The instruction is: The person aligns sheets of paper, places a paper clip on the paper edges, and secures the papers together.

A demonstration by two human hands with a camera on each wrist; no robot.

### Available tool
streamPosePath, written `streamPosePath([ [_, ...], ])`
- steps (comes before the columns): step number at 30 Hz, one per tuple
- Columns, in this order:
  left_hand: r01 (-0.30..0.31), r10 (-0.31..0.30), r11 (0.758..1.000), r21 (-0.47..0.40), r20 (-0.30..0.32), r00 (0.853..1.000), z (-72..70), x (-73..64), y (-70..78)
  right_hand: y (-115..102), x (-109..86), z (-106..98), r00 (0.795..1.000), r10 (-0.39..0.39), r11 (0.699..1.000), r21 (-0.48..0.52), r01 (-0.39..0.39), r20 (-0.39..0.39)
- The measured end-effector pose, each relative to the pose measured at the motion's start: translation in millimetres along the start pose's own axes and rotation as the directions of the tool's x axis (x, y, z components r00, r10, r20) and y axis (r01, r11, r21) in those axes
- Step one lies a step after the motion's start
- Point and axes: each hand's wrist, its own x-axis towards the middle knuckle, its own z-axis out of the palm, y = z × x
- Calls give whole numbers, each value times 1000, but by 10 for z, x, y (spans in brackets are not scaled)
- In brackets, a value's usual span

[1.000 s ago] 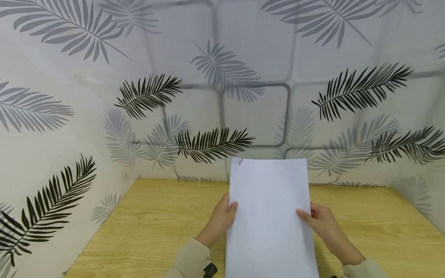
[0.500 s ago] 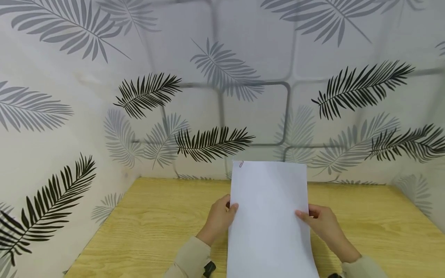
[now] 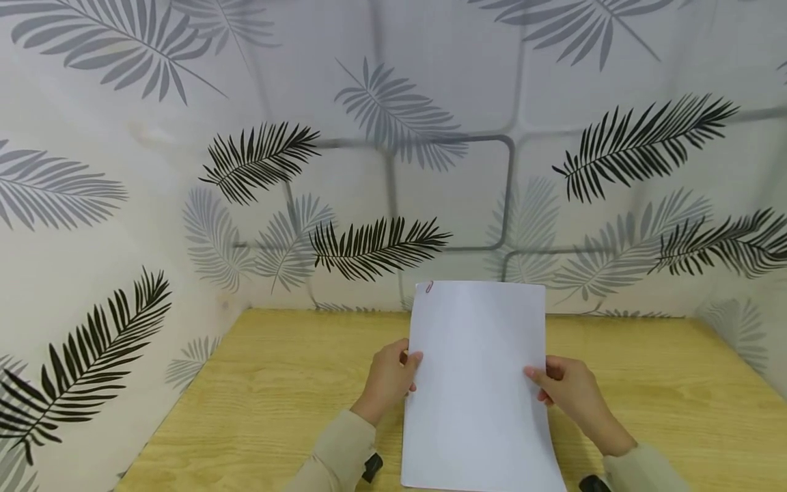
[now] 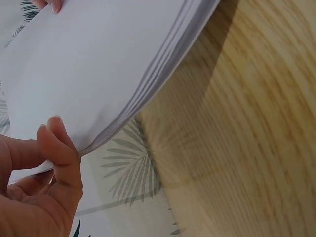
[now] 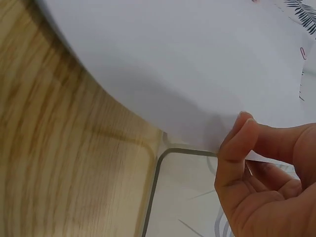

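A stack of white paper (image 3: 476,383) is held up off the table, its face blank toward me. A small red paper clip (image 3: 429,287) sits on its top left corner; the right wrist view shows the same paper clip (image 5: 303,53) at the far edge. My left hand (image 3: 389,376) pinches the stack's left edge, thumb in front and fingers behind. On the opposite edge my right hand (image 3: 572,389) pinches it the same way. Several layered sheet edges show along the side of the paper (image 4: 163,64) in the left wrist view. The stack bows slightly between the hands.
Below lies a wood-grain table (image 3: 277,389), reaching back to a wall covering (image 3: 344,184) printed with grey and black leaves. A black strap piece (image 3: 371,467) shows at the left sleeve, another dark piece (image 3: 593,484) at the right.
The stack's lower edge has come into view as the stack shifts slightly upward in the head view. Both hands keep their grip on its sides. The head view has tilted down a little.
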Motion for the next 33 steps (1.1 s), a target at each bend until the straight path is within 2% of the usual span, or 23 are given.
streamPosePath([
  [11, 0, 0, 999, 33, 3, 1000, 31, 55, -17, 25, 63, 6, 998, -66, 997, -28, 66, -13],
  [16, -11, 12, 995, 101, -3, 1000, 70, 95, -16, 10, 80, 12, 997, -72, 994, -86, 71, -11],
  [22, 26, -26, 992, 123, -3, 1000, 123, 139, 5, 14, 111, 20, 995, -95, 989, -114, 94, -10],
  [27, 57, -58, 993, 107, 3, 998, 149, 117, 12, 57, 127, 69, 997, -80, 986, -144, 80, 7],
  [33, 57, -60, 992, 109, 25, 998, 180, 64, -31, 96, 105, 144, 999, -45, 987, -151, 48, 24],
])
